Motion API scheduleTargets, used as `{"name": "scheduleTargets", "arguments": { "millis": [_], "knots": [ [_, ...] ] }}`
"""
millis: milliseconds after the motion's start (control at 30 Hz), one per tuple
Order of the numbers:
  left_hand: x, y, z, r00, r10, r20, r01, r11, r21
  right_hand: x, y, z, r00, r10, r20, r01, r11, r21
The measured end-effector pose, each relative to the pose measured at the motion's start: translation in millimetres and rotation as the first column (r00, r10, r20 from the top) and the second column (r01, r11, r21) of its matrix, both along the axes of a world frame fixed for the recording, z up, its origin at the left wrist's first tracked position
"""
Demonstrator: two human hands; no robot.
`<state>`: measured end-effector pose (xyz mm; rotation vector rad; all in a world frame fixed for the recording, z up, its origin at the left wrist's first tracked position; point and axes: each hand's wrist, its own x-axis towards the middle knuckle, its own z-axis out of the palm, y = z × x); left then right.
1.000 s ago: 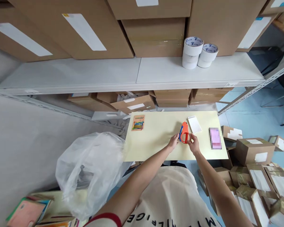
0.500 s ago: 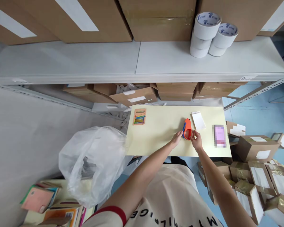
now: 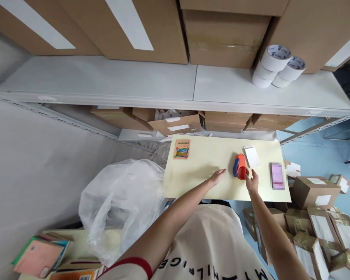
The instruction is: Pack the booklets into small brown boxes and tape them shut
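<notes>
Over the right half of the cream worktop [image 3: 192, 179], roughly midway between its far and near edges, an orange-and-blue tape dispenser [image 3: 239, 167] is showing its round red end toward the person standing at the near edge. From where I'm standing, the left hand [image 3: 218, 177] is reaching in over the near edge, its fingers stretching out open and holding nothing, with a strip of bare worktop showing between the fingertips and the blue side of the dispenser. Opposite it, the right hand [image 3: 252, 181] is hovering close against the dispenser's right side, its fingers parting a little; whether the thumb is gripping the dispenser or merely resting beside it, I cannot tell. Just beyond that hand, a white pad [image 3: 252, 156] is lying aslant toward the far edge, and a pinkish-purple item [image 3: 277, 176], blurred over, is lying close to the right edge. Toward the far left corner, a brown card with a colourful picture [image 3: 181, 149] is lying well apart from both hands. Off the left edge, a clear plastic bag [image 3: 122, 206] is bulging up, while behind the far edge a grey shelf [image 3: 119, 79] is carrying large cartons [image 3: 221, 42] and white tape rolls [image 3: 275, 58]. Past the right edge, smaller boxes [image 3: 315, 192] are crowding the blue floor.
</notes>
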<state>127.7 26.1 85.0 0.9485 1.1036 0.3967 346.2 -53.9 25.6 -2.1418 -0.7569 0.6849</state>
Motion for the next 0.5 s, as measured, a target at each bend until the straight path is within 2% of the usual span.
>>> {"name": "scheduleTargets", "arguments": {
  "millis": [67, 133, 200, 300, 400, 467, 500],
  "knots": [
    [-17.7, 2.4, 5.8, 0.999, -0.044, -0.027, 0.043, 0.999, -0.015, -10.0, -1.7, 14.6, 0.995, -0.056, 0.079, 0.053, 0.998, 0.037],
    [-36.9, 1.6, 10.8, 0.997, -0.054, -0.057, 0.053, 0.998, -0.017, -22.7, -1.2, 29.2, 0.986, -0.038, 0.164, 0.017, 0.992, 0.129],
    [-59.9, -4.7, 14.5, 0.996, -0.014, -0.086, 0.013, 1.0, -0.012, -37.4, 2.1, 40.8, 0.979, 0.041, 0.199, -0.081, 0.977, 0.196],
    [-103.1, -29.0, 18.8, 0.982, 0.104, -0.156, -0.101, 0.994, 0.029, -61.6, 12.0, 49.3, 0.948, 0.247, 0.199, -0.291, 0.926, 0.241],
    [-148.9, -70.2, 25.3, 0.928, 0.276, -0.25, -0.257, 0.96, 0.107, -89.7, 26.7, 48.4, 0.869, 0.473, 0.145, -0.494, 0.83, 0.26],
    [-175.9, -101.3, 31.8, 0.857, 0.413, -0.308, -0.377, 0.91, 0.172, -113.1, 38.3, 46.2, 0.77, 0.63, 0.098, -0.632, 0.731, 0.257],
    [-188.2, -116.3, 35.4, 0.812, 0.478, -0.335, -0.43, 0.878, 0.21, -126.7, 44.2, 45.7, 0.699, 0.71, 0.084, -0.705, 0.664, 0.25]
  ]
}}
